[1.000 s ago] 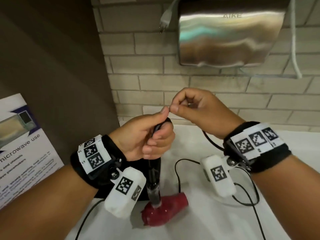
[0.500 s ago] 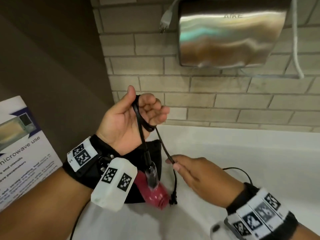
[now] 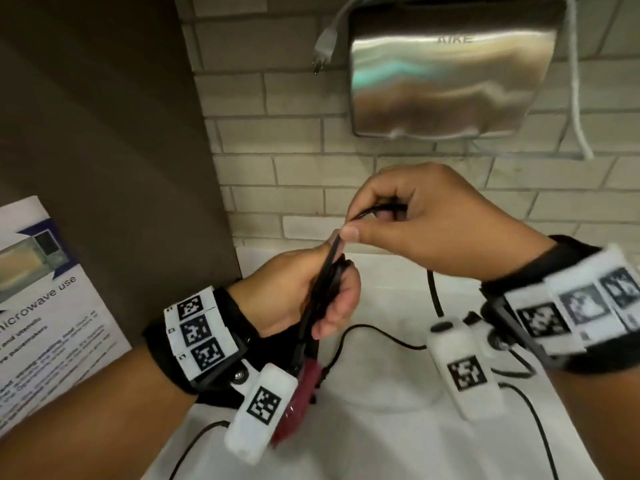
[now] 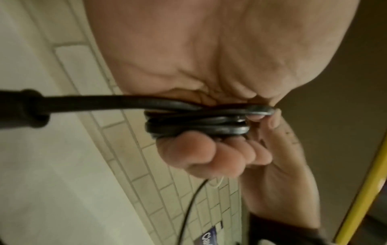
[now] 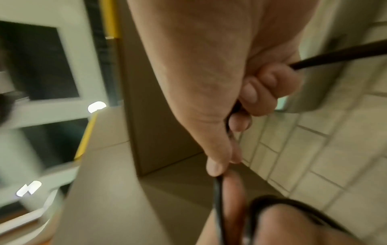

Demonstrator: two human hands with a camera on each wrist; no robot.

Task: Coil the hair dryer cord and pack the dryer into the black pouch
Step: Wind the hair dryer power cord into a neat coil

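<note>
My left hand (image 3: 313, 296) grips several loops of the black cord (image 3: 325, 282) above the white counter; the left wrist view shows the cord coil (image 4: 201, 121) clamped between palm and curled fingers. The red hair dryer (image 3: 299, 400) hangs below that hand, partly hidden by the wrist camera. Just above, my right hand (image 3: 408, 223) pinches the cord between thumb and forefinger; in the right wrist view the cord (image 5: 218, 199) runs down from the thumb to the left hand. The black pouch (image 3: 221, 398) lies under my left wrist, mostly hidden.
Loose cord (image 3: 384, 337) trails over the white counter (image 3: 381, 438). A steel hand dryer (image 3: 446, 81) hangs on the brick wall with a grey plug (image 3: 323, 46) dangling beside it. A microwave-use notice (image 3: 41, 306) leans at the left by a brown panel.
My right hand rose from the counter with a new length of cord and now meets the left hand. The left hand turned from palm-up to closed around the loops, and the dryer swung beneath.
</note>
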